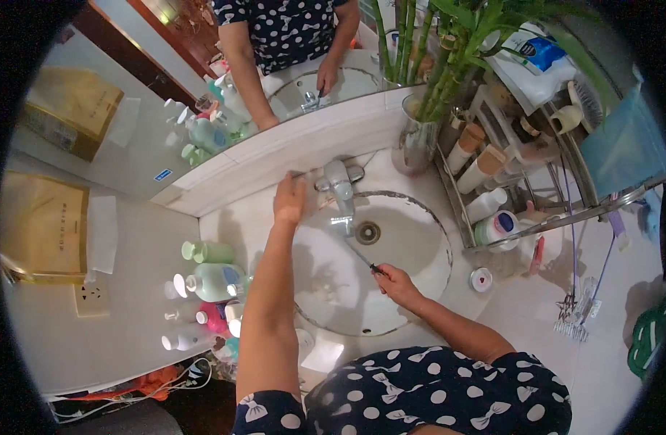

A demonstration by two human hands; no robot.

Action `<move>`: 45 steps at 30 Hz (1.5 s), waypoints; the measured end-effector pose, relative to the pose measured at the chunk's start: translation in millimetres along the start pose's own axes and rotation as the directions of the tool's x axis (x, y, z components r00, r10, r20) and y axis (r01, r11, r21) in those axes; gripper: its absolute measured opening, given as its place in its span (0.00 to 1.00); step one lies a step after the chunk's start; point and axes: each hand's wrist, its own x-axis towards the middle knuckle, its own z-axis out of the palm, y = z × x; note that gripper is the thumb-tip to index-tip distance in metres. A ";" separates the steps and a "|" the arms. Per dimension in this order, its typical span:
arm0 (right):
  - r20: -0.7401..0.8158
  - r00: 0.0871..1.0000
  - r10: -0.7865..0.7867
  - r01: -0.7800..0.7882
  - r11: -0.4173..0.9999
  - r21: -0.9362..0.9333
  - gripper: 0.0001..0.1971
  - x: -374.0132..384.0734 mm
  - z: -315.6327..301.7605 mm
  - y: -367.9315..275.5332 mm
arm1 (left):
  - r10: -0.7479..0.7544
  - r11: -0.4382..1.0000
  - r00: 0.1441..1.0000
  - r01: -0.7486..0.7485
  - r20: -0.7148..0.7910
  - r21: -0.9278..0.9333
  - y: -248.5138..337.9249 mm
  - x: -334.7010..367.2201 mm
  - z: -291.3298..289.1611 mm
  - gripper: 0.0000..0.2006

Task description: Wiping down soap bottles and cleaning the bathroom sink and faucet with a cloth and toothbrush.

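My right hand [396, 284] is closed around the dark handle of a thin tool that looks like a screwdriver [361, 256]. Its narrow metal shaft slants over the white sink basin [412, 304], with the far end close beneath the spout of the chrome faucet [338, 181]. To the faucet's left, my left hand [289, 200] reaches to the back of the counter, its fingers stretched toward the tiled ledge. A small grey patch shows at those fingertips, too small to make out. Below the spout lies the round metal drain [367, 232].
Pump bottles [215, 281] crowd the counter on the left. A glass vase [418, 141] of bamboo stems and a metal rack [460, 206] of toiletries stand at the back right. A small round tin [481, 279] sits right of the basin. A mirror [202, 65] rises behind the ledge.
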 end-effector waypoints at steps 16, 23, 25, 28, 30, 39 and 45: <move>-0.030 0.999 0.014 -0.013 0.999 0.039 0.13 3.8 4.8 30.7 | 0.617 0.774 0.784 -0.586 0.074 -0.242 124.7 8.1 -36.5 0.16; 0.000 0.999 0.052 -0.051 0.992 -0.118 0.12 -2.6 4.4 10.7 | 0.104 0.525 0.842 -0.499 0.530 0.690 182.2 15.3 -3.1 0.24; 0.005 0.999 0.043 -0.042 0.991 -0.130 0.13 2.3 4.2 20.8 | 0.133 0.570 0.870 -0.459 0.475 0.681 189.8 13.9 18.9 0.26; -0.038 0.968 -0.249 0.236 0.949 -0.210 0.14 5.3 11.4 27.8 | 0.160 0.717 0.945 -0.310 0.286 0.625 189.4 4.6 53.4 0.34; 0.005 1.000 -0.011 0.011 0.997 -0.073 0.14 2.7 16.1 7.6 | 0.144 0.764 0.965 -0.249 0.219 0.595 188.1 4.5 67.8 0.37; -0.021 0.999 0.025 -0.025 1.000 -0.010 0.16 -6.2 10.6 12.6 | 0.211 0.966 0.950 -0.166 -0.231 0.196 192.6 -19.1 101.9 0.39; -0.025 1.000 0.010 -0.012 0.996 -0.086 0.16 -8.7 2.3 19.8 | 0.416 0.908 0.867 -0.375 -0.276 0.189 187.6 -28.4 109.2 0.35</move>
